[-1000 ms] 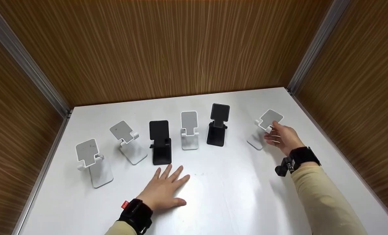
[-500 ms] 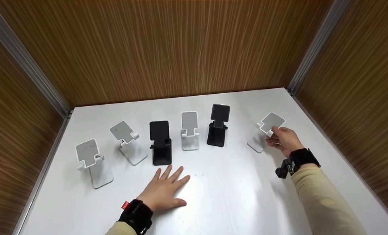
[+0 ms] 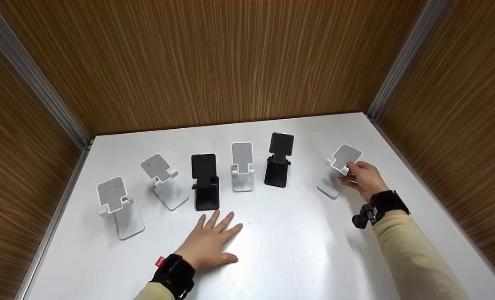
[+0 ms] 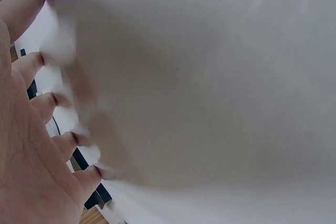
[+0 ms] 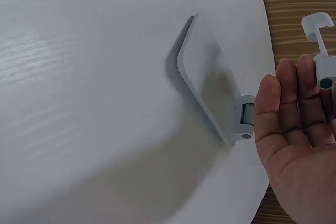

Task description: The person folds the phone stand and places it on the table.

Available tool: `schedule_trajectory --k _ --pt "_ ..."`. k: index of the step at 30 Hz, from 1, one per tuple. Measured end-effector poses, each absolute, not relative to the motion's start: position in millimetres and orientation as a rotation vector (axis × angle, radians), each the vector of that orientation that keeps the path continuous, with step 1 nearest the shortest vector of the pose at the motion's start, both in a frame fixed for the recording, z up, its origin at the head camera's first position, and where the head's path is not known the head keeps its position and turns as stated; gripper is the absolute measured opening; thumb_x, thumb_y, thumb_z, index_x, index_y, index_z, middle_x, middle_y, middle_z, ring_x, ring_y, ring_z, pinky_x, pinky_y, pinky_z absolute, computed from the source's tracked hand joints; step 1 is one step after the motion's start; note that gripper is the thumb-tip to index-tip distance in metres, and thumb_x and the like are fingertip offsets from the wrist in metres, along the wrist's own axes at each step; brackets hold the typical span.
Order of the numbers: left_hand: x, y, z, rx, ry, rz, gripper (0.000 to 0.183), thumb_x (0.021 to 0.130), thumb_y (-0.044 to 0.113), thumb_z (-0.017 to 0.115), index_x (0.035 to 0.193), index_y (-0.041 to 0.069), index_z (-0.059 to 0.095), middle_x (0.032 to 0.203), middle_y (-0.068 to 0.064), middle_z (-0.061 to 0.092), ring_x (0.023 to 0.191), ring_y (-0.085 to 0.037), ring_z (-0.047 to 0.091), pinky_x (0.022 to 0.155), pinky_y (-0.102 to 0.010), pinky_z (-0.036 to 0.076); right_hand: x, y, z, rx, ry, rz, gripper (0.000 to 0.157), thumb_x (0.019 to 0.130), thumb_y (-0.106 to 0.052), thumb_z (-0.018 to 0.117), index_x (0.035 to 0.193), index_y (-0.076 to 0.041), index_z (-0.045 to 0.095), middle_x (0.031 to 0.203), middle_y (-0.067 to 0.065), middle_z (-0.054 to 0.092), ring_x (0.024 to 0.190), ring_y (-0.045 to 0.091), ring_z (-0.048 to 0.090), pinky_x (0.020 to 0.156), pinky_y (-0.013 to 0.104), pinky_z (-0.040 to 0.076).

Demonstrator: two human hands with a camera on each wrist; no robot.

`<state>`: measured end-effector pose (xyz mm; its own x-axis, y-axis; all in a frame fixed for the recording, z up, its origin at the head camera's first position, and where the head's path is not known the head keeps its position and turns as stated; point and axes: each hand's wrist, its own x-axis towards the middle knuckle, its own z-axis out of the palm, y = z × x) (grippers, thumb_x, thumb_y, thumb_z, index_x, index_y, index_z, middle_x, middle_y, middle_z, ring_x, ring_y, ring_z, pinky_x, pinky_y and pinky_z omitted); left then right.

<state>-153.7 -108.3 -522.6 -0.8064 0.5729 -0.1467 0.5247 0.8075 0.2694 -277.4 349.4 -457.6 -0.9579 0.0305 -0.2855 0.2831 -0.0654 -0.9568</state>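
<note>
At the right of the table, a white phone stand [image 3: 347,155] with a grey pad is held by my right hand [image 3: 364,180], thumb on the edge of its upper plate and the other fingers behind. The right wrist view shows the stand's white base [image 5: 207,69] and hinge beside my fingers [image 5: 269,95]. My left hand [image 3: 207,243] rests flat on the table with fingers spread, holding nothing. Its fingertips lie just in front of a black phone stand [image 3: 207,198]. In the left wrist view the palm [image 4: 31,150] and bent-looking fingertips meet the white surface.
More phone stands form a loose row: two white ones at left [image 3: 130,221] [image 3: 170,196], a white one [image 3: 242,183] in the middle and a black one [image 3: 276,173] right of it. Wood-grain panels [image 3: 230,62] enclose the white table [image 3: 280,250] at the back and sides.
My right hand has drawn the white phone stand slightly nearer, and its base has shifted forward and a little to the right. The left hand and the other stands have stayed put.
</note>
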Motion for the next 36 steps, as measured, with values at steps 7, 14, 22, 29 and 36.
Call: schedule_trajectory --k 7,14,22,29,36 --pt "-153.9 -108.5 -523.8 0.851 2.771 0.322 0.085 0.088 0.069 0.063 0.159 0.030 0.037 0.170 -0.006 0.022 0.155 -0.043 0.016 0.123 -0.070 0.013 -277.8 346.0 -452.6 0.312 2.032 -2.179 0.018 0.110 -0.017 0.046 0.106 0.000 0.044 0.087 0.000 0.065 0.082 0.013 0.070 0.084 0.027 0.062" --pt "-153.6 -108.4 -523.1 0.858 2.771 0.324 0.085 0.088 0.069 0.062 0.159 0.030 0.037 0.170 -0.006 0.022 0.155 -0.044 0.016 0.123 -0.070 0.013 -278.3 338.6 -441.5 0.191 2.008 -2.264 0.018 0.109 -0.018 0.049 0.103 -0.001 0.047 0.085 0.000 0.068 0.081 0.013 0.071 0.084 0.027 0.062" --pt "-153.0 -107.9 -519.8 0.854 2.774 0.328 0.084 0.089 0.068 0.063 0.159 0.029 0.038 0.170 -0.007 0.023 0.155 -0.043 0.016 0.123 -0.070 0.013 -279.8 321.5 -426.0 0.030 1.964 -2.344 0.017 0.107 -0.018 0.055 0.100 -0.003 0.051 0.090 0.003 0.069 0.082 0.016 0.071 0.085 0.029 0.062" --pt "-152.8 -107.6 -518.8 0.856 2.777 0.317 0.084 0.089 0.067 0.063 0.159 0.029 0.038 0.170 -0.007 0.023 0.155 -0.043 0.016 0.123 -0.069 0.014 -276.8 303.3 -412.7 -0.115 1.952 -2.351 0.016 0.106 -0.018 0.056 0.099 -0.004 0.055 0.091 0.002 0.066 0.083 0.019 0.070 0.087 0.032 0.061" --pt "-153.3 -107.2 -521.3 0.848 2.781 0.299 0.085 0.088 0.069 0.062 0.159 0.030 0.037 0.170 -0.006 0.022 0.155 -0.043 0.016 0.123 -0.070 0.014 -270.4 285.1 -402.0 -0.257 2.009 -2.289 0.014 0.106 -0.016 0.056 0.102 -0.004 0.056 0.096 0.002 0.067 0.085 0.018 0.067 0.086 0.031 0.061"
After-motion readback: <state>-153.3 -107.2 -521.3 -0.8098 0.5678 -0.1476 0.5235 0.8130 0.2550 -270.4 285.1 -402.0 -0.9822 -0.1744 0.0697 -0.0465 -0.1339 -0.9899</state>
